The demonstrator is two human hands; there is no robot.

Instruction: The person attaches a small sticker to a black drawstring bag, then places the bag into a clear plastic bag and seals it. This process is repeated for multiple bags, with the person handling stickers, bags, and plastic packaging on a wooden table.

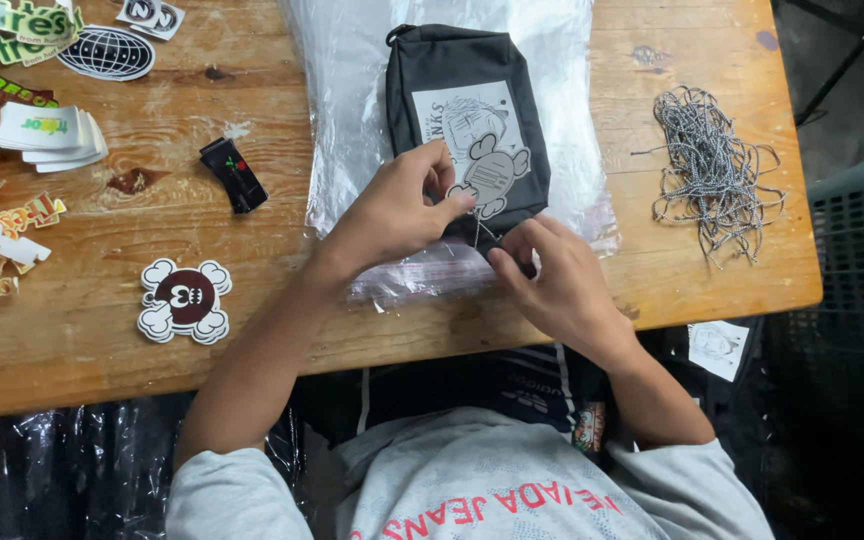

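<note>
A worn wooden counter [552, 290] is seen from above, with a dark floor beyond its 3 o'clock edge. At centre, a black pouch [467, 120] is laid on a clear plastic bag [342, 110]. A thin cord [479, 232] at the pouch's 6 o'clock end is pinched by the left hand [392, 215] and the right hand [557, 280]. A pile of grey cords [712, 170] is set at 3 o'clock, stickers [184, 300] at 9 o'clock.

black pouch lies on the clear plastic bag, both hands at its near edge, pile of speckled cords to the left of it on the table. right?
Not quite: the pile of speckled cords lies to the right of the black pouch, not the left; stickers lie on the left. The head view shows it. The rest holds: the pouch lies on the clear plastic bag, with the left hand and right hand at its near edge.
</note>
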